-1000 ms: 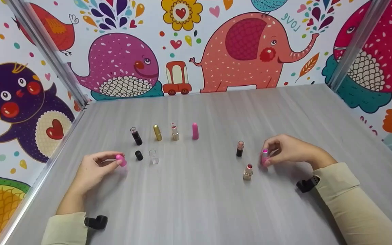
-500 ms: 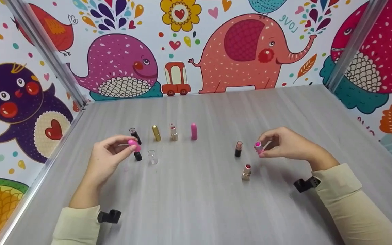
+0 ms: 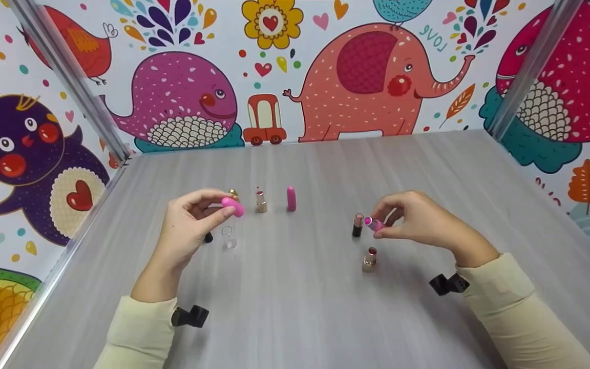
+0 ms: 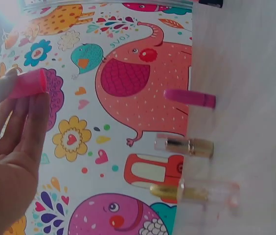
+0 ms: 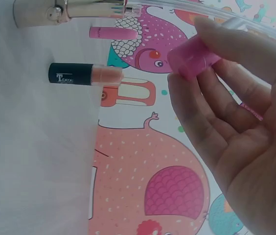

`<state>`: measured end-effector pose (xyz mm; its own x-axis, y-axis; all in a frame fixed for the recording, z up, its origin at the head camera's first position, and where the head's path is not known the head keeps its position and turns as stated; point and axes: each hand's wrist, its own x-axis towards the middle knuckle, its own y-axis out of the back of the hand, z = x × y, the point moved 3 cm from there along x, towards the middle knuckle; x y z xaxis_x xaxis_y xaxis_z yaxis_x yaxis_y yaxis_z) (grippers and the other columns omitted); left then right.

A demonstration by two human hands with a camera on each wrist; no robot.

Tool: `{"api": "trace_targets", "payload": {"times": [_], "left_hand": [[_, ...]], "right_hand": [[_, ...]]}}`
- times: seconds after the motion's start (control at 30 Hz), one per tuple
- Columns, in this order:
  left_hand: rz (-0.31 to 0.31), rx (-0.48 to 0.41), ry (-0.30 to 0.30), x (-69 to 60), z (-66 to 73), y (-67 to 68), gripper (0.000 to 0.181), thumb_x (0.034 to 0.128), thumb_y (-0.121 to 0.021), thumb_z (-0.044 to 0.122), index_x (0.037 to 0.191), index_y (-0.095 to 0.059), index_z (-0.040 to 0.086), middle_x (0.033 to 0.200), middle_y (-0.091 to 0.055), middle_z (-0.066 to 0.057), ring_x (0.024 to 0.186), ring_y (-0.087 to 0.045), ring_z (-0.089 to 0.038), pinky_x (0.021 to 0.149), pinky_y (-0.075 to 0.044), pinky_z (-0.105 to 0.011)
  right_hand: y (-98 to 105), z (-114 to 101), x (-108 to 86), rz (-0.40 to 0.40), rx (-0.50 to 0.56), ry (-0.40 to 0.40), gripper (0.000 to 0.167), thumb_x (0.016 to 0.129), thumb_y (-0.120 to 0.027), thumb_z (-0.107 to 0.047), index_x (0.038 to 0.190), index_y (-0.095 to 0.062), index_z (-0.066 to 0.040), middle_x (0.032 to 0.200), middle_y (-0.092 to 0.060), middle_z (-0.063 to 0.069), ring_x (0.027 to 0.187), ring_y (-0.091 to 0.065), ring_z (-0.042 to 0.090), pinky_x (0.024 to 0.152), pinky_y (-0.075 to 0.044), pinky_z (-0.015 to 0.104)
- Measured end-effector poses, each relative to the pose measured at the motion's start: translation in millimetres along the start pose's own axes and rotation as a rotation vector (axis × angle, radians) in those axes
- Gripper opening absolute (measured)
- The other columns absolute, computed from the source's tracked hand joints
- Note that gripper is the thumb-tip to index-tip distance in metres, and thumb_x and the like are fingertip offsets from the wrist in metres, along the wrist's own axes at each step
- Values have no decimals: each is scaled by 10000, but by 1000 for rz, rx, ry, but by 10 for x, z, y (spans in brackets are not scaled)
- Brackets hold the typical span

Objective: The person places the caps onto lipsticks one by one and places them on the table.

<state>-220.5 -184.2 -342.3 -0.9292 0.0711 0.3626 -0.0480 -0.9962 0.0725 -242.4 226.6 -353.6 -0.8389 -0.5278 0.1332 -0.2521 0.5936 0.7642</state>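
Observation:
My left hand (image 3: pixel 190 230) pinches a pink lipstick cap (image 3: pixel 233 207) between thumb and fingers, raised over the table; in the left wrist view the cap (image 4: pixel 29 83) shows its rim facing right. My right hand (image 3: pixel 410 218) holds an uncapped pink lipstick (image 3: pixel 375 224), tilted with its tip toward the left; the right wrist view shows its pink base (image 5: pixel 193 58). Just left of that hand stands a black lipstick with a nude tip (image 3: pixel 357 225). Nearer to me is an uncapped gold lipstick (image 3: pixel 370 260) with a red tip.
At the back stand a closed pink lipstick (image 3: pixel 291 199), a gold lipstick with a clear top (image 3: pixel 261 201) and a golden tube (image 3: pixel 233 194), partly hidden by the left hand. A clear cap (image 3: pixel 229 238) and a black cap (image 3: pixel 208 237) are near the left wrist.
My left hand has lifted the pink cap and carried it to the right. The right hand has raised the pink lipstick off the table, moved left and tipped it leftward.

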Motion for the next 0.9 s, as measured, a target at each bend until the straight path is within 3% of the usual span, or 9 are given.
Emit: {"api": "trace_targets", "payload": {"times": [0.23, 0.4, 0.67, 0.9], "left_hand": [[-39, -37, -40, 72, 89, -224, 215, 903, -806, -71, 1116, -775, -59, 1072, -776, -144, 1003, -752, -288, 916, -634, -354], [-83, -97, -22, 120, 117, -425, 216, 922, -804, -31, 1137, -776, -33, 1078, -771, -173, 954, -759, -365, 892, -646, -412], [-73, -108, -17, 103, 71, -627, 220, 906, -826, -26, 1121, -780, -25, 1089, -773, -134, 1068, -721, -290, 964, -620, -378], [-84, -138, -42, 65, 19, -888, 233, 915, -833, 12, 1131, -768, -44, 1167, -760, -195, 1140, -716, -326, 985, -612, -396]], "right_hand": [[-6, -177, 34, 51, -33, -12, 195, 848, -924, -126, 981, -788, -163, 925, -737, -62, 889, -728, 152, 810, -634, 401], [-23, -323, 97, 110, -46, 38, 188, 851, -920, -109, 980, -796, -166, 932, -718, -64, 891, -702, 140, 787, -626, 307], [-124, -475, 234, 109, -14, 88, 191, 845, -910, -47, 957, -790, -145, 935, -711, -48, 874, -714, 138, 764, -626, 281], [-198, -614, 293, 167, 20, 135, 203, 815, -930, -33, 962, -813, -111, 913, -728, -38, 849, -729, 123, 769, -643, 301]]}}
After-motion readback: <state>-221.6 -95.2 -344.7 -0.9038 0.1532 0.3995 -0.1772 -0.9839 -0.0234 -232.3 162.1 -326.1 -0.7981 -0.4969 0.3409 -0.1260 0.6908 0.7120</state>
